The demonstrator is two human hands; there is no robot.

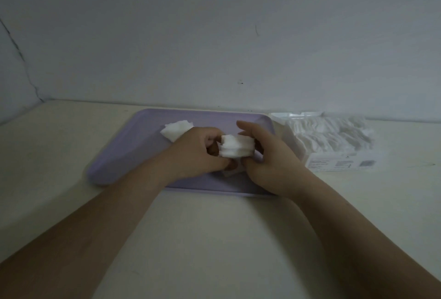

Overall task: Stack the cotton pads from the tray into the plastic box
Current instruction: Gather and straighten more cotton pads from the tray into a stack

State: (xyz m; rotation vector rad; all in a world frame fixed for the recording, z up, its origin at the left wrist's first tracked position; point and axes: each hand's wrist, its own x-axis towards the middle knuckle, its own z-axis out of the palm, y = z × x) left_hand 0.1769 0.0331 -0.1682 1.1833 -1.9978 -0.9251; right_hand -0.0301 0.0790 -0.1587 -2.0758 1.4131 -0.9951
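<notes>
Plain grey-white wall [214, 24] fills the upper half of frame; a thin dark crack [21, 60] runs down its upper left. Cream tabletop [202, 239] takes the lower half. Lilac rectangular plastic tray [133, 146] sits centre frame, far edge close to the wall.

Forearms enter from the bottom corners; hands meet over the tray's right half.
- Left hand [198, 153]: fingers curled, gripping the left end of a small stack of white cotton pads [236, 148].
- Right hand [269, 157]: thumb and fingers curled round the stack's right end, one finger extended loosely past its top.

Both hands clamp the same stack between them, at frame centre. Can't tell if it is off the tray floor or resting on it. Stack edges uneven, layers stepped.

Just below the hands a single white pad [230, 172] lies on the tray, mostly hidden by the thumbs. Loose pile of white pads [176, 129] rests on the tray up-left of the left hand, partly behind its knuckles.

Clear plastic box [290, 140] stands on the tabletop at centre right, right beside the tray's far right corner; touching or not, can't tell. It is packed with rows of packed white pads [334, 131] that rise above the rim. White printed label [338, 163] is on its near face, print too blurred to read.

Lighting dim, slight blur on the hands.
</notes>
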